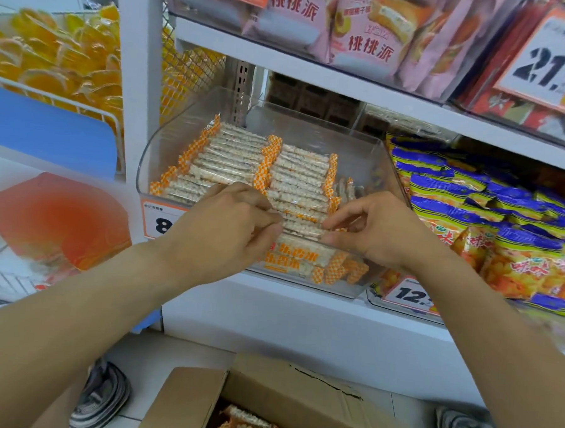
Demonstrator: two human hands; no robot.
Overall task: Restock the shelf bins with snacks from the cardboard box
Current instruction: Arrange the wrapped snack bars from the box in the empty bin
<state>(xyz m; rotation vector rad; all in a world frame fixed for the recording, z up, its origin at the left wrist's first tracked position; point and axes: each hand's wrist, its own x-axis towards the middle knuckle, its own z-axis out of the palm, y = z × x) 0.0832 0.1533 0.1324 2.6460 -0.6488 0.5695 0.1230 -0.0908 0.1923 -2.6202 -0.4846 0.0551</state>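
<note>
A clear plastic shelf bin (372,154) holds two rows of rice-bar snacks (231,158) in clear wrappers with orange-checked ends. My left hand (221,223) and my right hand (377,230) meet over the bin's front. Both pinch the ends of a stack of the same snack bars (302,223) just above the front row. More bars (292,258) lie behind the bin's front wall. An open cardboard box (284,397) stands on the floor below, with several snack bars (253,425) inside.
To the right, a bin is filled with blue-and-yellow snack bags (491,205). Pink cake packets (359,31) sit on the shelf above. A wire basket of orange jelly packs (54,54) is at the left. Price tags hang on the shelf edge. My shoes (101,397) flank the box.
</note>
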